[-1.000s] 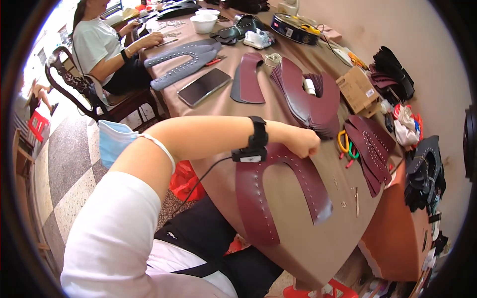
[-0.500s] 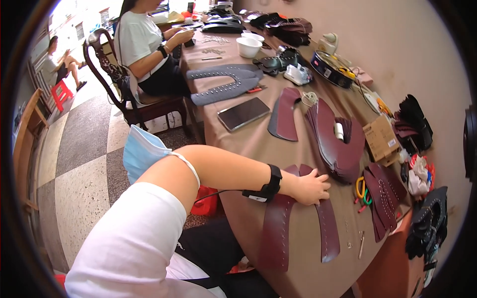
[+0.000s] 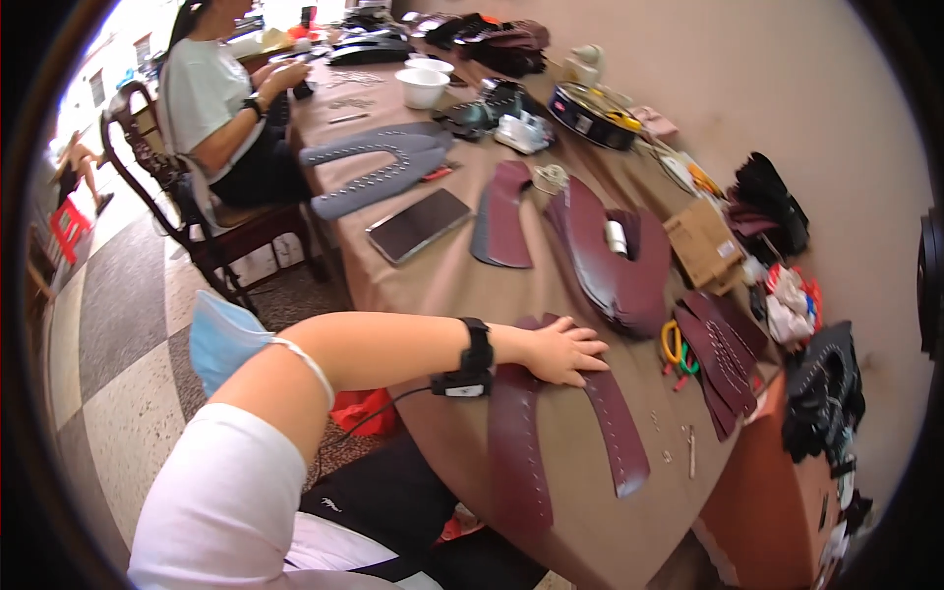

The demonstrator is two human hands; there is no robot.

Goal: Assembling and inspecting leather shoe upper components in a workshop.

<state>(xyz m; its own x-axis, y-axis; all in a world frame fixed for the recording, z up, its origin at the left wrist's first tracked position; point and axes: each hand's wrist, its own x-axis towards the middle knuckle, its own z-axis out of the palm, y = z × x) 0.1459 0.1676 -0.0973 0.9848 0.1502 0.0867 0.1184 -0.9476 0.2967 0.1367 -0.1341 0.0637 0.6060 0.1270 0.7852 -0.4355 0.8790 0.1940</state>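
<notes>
My left hand [image 3: 563, 352] lies palm down on a maroon U-shaped leather piece [image 3: 513, 457], over the curve that joins its two strips. Its fingers are spread and slightly bent, and nothing shows gripped in them. A row of small pale stitches or holes runs along both strips. My left wrist wears a black strap with a small box and a cable, and a light blue face mask [image 3: 224, 339] hangs at the elbow. My right hand is out of view. Beyond my hand lies a thick stack of maroon curved pieces [image 3: 598, 275] with a white thread spool [image 3: 616, 238] on it.
Yellow- and green-handled tools [image 3: 678, 352] and more maroon strips [image 3: 716, 359] lie to the right. A phone [image 3: 420, 226], a grey U-shaped piece [image 3: 369, 167] and white bowls [image 3: 424, 88] are farther off. Another person [image 3: 202, 93] sits at the far left with hands together. A cardboard box [image 3: 703, 244] stands near the wall.
The whole view has turned, so the table and its things sit farther left and higher. My left hand stays on the maroon piece, its fingers now straighter and flatter.
</notes>
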